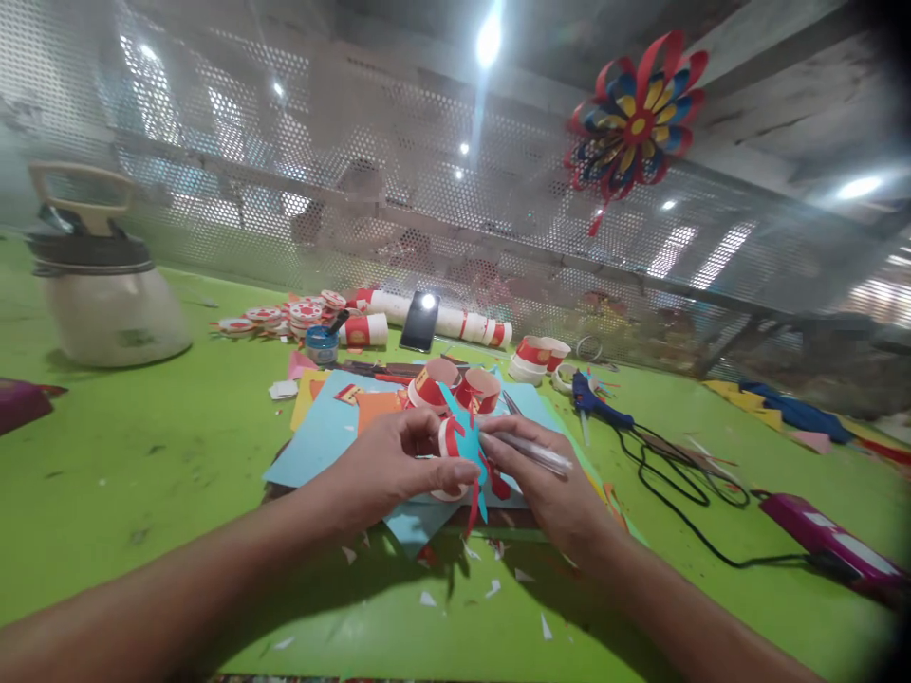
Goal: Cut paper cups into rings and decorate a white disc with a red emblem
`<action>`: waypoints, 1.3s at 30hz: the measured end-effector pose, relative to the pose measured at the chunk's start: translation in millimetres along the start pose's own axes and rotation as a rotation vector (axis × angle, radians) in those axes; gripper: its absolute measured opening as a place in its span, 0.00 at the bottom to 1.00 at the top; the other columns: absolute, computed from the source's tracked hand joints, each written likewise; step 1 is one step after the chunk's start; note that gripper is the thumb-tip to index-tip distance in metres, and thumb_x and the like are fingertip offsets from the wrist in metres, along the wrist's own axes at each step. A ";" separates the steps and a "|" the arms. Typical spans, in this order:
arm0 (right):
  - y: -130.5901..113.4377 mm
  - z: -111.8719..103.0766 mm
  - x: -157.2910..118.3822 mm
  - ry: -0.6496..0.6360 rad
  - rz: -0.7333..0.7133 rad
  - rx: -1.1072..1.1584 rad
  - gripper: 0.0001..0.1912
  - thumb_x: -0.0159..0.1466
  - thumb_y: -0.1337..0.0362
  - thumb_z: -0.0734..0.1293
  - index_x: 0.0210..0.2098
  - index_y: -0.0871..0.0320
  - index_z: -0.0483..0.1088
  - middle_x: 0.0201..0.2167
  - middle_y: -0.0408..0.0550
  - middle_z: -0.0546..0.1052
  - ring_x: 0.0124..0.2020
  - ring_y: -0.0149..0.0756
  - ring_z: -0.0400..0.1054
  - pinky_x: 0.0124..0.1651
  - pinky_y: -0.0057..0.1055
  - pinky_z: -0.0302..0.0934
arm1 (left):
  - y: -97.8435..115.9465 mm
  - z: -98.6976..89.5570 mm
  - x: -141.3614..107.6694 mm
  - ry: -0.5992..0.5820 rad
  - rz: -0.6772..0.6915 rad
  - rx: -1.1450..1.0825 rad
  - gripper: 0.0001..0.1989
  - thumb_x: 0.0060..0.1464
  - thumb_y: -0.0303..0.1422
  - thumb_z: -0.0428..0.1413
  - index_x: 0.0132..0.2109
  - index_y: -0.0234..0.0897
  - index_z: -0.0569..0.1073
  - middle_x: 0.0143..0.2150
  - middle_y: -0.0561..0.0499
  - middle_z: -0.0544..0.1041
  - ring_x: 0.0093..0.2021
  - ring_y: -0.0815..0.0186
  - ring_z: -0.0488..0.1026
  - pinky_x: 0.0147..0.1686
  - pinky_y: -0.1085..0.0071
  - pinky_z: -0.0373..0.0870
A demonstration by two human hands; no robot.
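Observation:
My left hand (405, 458) is closed around a small red-and-white paper cup piece with a light-blue paper cutout (468, 446) on its front. Narrow blue and red strips stick out from the cutout above and below. My right hand (548, 474) is closed on a silvery, see-through pen (530, 451), and its fingertips touch the cutout's right edge. The pen's tip is hidden. Just behind my hands, cut paper cup rings (436, 382) stand on blue paper sheets (313, 446). Scissors (511, 403) lie partly hidden beyond my right hand.
A blue glue gun (602, 403) with a black cord lies at right, near a purple device (829, 536). Behind are a phone (419, 321), a row of stacked paper cups (441, 315) and a blue jar (322, 343). A sprayer bottle (106, 294) stands left. Paper scraps (491, 588) litter the front.

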State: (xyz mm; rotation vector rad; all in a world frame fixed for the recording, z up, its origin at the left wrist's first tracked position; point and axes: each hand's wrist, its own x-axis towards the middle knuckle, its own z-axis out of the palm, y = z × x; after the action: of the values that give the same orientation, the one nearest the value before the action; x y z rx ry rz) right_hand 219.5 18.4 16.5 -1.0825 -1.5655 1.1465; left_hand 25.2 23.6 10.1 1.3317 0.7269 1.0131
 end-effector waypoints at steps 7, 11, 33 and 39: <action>-1.9 3.1 -1.0 0.065 -0.117 -0.195 0.11 0.61 0.57 0.69 0.40 0.56 0.73 0.37 0.46 0.78 0.36 0.36 0.70 0.37 0.31 0.64 | -0.6 2.3 3.5 0.086 0.028 0.013 0.25 0.36 0.42 0.69 0.34 0.37 0.64 0.31 0.53 0.74 0.30 0.64 0.74 0.32 0.65 0.72; -0.1 1.8 -1.1 0.069 -0.248 -0.292 0.11 0.62 0.59 0.68 0.43 0.56 0.72 0.37 0.48 0.78 0.37 0.38 0.72 0.38 0.33 0.66 | -0.6 1.7 3.2 0.093 0.005 -0.067 0.29 0.37 0.40 0.69 0.42 0.36 0.64 0.40 0.45 0.76 0.39 0.58 0.76 0.41 0.59 0.72; -7.5 1.1 -8.2 -0.145 -0.388 -0.341 0.29 0.59 0.68 0.72 0.57 0.50 0.62 0.49 0.49 0.72 0.43 0.39 0.72 0.45 0.41 0.71 | -0.8 -2.3 2.0 -0.044 -0.025 -0.003 0.23 0.48 0.41 0.64 0.47 0.32 0.71 0.34 0.49 0.76 0.28 0.67 0.73 0.32 0.68 0.70; -6.2 -3.3 -4.6 -0.163 -0.365 -0.271 0.24 0.60 0.64 0.72 0.54 0.49 0.65 0.45 0.48 0.74 0.42 0.40 0.72 0.46 0.45 0.71 | -2.0 -5.1 0.4 -0.091 -0.037 -0.006 0.19 0.53 0.41 0.61 0.50 0.36 0.75 0.39 0.47 0.78 0.34 0.65 0.74 0.38 0.66 0.70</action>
State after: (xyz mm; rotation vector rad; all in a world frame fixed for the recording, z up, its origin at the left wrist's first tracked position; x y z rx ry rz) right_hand 222.8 13.5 22.4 -0.8376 -1.9936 0.8057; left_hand 21.2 26.2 7.4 1.3449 0.6772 0.9189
